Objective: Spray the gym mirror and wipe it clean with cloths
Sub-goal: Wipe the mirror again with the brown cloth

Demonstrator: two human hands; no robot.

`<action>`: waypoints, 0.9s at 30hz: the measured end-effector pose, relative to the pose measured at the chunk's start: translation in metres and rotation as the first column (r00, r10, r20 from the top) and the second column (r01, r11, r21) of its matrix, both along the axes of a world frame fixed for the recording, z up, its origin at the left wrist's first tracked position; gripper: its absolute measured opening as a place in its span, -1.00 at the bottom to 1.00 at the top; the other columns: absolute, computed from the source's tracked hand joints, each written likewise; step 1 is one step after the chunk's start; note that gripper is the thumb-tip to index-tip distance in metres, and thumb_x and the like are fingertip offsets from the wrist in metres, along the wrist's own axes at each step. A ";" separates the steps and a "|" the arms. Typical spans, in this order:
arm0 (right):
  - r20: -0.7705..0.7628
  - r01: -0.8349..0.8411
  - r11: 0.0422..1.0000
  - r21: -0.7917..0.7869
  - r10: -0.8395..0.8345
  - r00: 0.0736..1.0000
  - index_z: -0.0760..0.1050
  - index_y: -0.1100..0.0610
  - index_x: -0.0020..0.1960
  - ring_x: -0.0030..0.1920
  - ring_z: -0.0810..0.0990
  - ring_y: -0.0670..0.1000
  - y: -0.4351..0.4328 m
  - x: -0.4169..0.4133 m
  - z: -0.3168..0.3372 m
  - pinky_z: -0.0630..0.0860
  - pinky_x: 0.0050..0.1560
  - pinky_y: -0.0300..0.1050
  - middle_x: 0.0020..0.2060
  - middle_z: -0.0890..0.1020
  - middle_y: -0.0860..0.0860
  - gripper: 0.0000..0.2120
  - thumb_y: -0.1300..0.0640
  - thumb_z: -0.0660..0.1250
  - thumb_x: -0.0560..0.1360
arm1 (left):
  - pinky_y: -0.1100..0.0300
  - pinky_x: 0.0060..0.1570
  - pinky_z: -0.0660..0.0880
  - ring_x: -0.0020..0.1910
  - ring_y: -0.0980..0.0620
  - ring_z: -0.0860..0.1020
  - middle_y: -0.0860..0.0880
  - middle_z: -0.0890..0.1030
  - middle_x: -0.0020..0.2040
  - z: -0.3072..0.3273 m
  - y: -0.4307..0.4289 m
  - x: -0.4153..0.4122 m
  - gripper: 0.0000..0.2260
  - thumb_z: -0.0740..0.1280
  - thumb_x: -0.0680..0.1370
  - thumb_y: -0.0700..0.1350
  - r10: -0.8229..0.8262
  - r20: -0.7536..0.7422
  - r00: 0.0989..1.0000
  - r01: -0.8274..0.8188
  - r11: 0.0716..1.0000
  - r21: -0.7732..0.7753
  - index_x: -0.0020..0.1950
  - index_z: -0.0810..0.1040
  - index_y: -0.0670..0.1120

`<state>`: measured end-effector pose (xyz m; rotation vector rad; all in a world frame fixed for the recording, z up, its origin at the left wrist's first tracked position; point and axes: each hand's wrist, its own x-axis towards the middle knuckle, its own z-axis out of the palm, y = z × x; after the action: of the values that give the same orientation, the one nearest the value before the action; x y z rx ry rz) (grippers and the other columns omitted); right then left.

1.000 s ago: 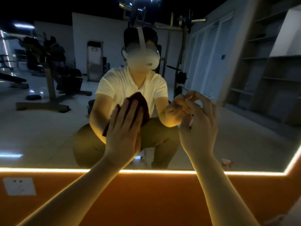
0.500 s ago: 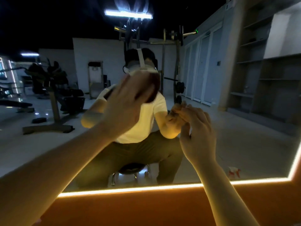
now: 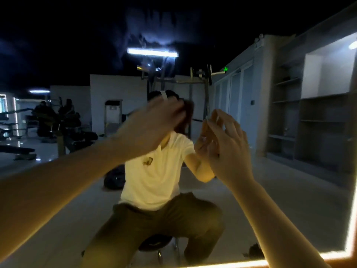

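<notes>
The gym mirror (image 3: 280,190) fills the view and reflects me crouching on a stool. My left hand (image 3: 154,122), blurred by motion, presses a dark red cloth (image 3: 186,117) flat against the glass at head height; only the cloth's right edge shows past the fingers. To its right, my right hand (image 3: 229,146) is raised with loosely bent fingers. Its fingertips meet their own reflection on the glass, and it holds nothing I can see.
A glowing light strip (image 3: 350,229) frames the mirror's right and bottom edges. A small dark object (image 3: 255,251) shows in the reflection by my right forearm. Weight machines (image 3: 56,120) at the left and shelving (image 3: 313,120) at the right are reflections only.
My left hand has swept the cloth up the glass from chest height to head height, and my view has tilted upward. The right hand has stayed at the glass.
</notes>
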<state>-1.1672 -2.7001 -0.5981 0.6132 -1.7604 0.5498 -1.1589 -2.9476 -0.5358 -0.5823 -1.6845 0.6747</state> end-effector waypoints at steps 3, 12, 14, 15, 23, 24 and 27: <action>-0.031 0.013 0.999 -0.050 -0.015 0.999 0.47 0.16 0.45 0.53 0.31 0.19 -0.007 -0.007 0.025 0.32 0.42 0.20 0.52 0.39 0.14 -0.46 0.01 0.06 0.56 | -0.19 0.59 0.14 0.54 -0.27 0.29 -0.27 0.34 0.57 0.066 -0.007 0.003 -0.51 0.33 0.64 -0.18 -0.031 -0.159 0.987 0.078 0.951 0.298 0.56 0.37 -0.20; -0.131 0.061 0.997 -0.057 -0.067 0.989 0.55 0.20 0.33 0.36 0.43 0.18 -0.008 -0.017 0.055 0.46 0.27 0.21 0.37 0.51 0.16 -0.50 0.05 0.09 0.50 | -0.16 0.61 0.07 0.60 -0.18 0.25 -0.20 0.35 0.59 0.037 -0.001 0.002 -0.42 0.41 0.56 -0.10 -0.081 0.085 0.993 0.100 0.963 -0.250 0.57 0.37 -0.10; -0.163 0.105 0.994 -0.012 -0.105 0.981 0.51 0.17 0.39 0.43 0.37 0.12 -0.007 -0.022 0.073 0.39 0.35 0.16 0.43 0.47 0.13 -0.48 0.06 0.09 0.51 | -0.17 0.59 0.18 0.54 -0.21 0.30 -0.23 0.37 0.56 0.094 -0.011 0.005 -0.43 0.38 0.55 -0.10 -0.068 -0.032 0.997 0.064 0.991 -0.117 0.57 0.38 -0.13; -0.178 0.125 0.992 -0.001 -0.123 0.976 0.50 0.15 0.42 0.47 0.34 0.11 -0.007 -0.025 0.080 0.35 0.40 0.14 0.46 0.45 0.13 -0.48 0.06 0.09 0.52 | -0.13 0.59 0.19 0.53 -0.22 0.32 -0.24 0.37 0.55 0.129 -0.017 0.007 -0.46 0.33 0.58 -0.11 -0.066 -0.118 0.991 0.064 0.998 -0.025 0.57 0.38 -0.15; -0.241 0.138 0.990 -0.037 -0.143 0.960 0.50 0.14 0.41 0.46 0.37 0.10 -0.006 -0.037 0.093 0.16 0.45 -0.06 0.45 0.47 0.10 -0.51 0.07 0.10 0.54 | -0.09 0.66 0.01 0.65 -0.16 0.15 -0.16 0.26 0.64 0.185 0.001 0.011 -0.55 0.13 0.72 -0.05 0.002 -0.225 0.974 0.055 0.968 0.245 0.61 0.34 -0.13; -0.238 0.119 0.991 -0.058 -0.130 0.963 0.51 0.15 0.38 0.41 0.39 0.10 -0.006 -0.036 0.097 0.20 0.41 -0.05 0.40 0.49 0.10 -0.52 0.06 0.09 0.54 | -0.09 0.64 0.06 0.64 -0.12 0.15 -0.13 0.26 0.64 0.165 0.014 0.017 -0.56 0.12 0.71 -0.03 -0.022 -0.163 0.986 0.046 0.989 0.144 0.58 0.39 -0.12; -0.243 0.088 0.994 -0.070 -0.102 0.965 0.49 0.18 0.38 0.38 0.41 0.13 -0.006 -0.033 0.124 0.30 0.37 0.04 0.38 0.49 0.12 -0.49 0.04 0.05 0.53 | -0.13 0.31 0.56 0.43 -0.09 0.34 -0.22 0.53 0.42 0.124 0.023 0.019 -0.62 0.16 0.63 -0.09 -0.127 0.054 0.990 0.135 0.975 -0.178 0.39 0.49 -0.21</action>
<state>-1.2007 -2.7065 -0.4736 0.5288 -1.5257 0.4372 -1.1395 -2.9243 -0.4117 -0.8346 -1.6173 0.7291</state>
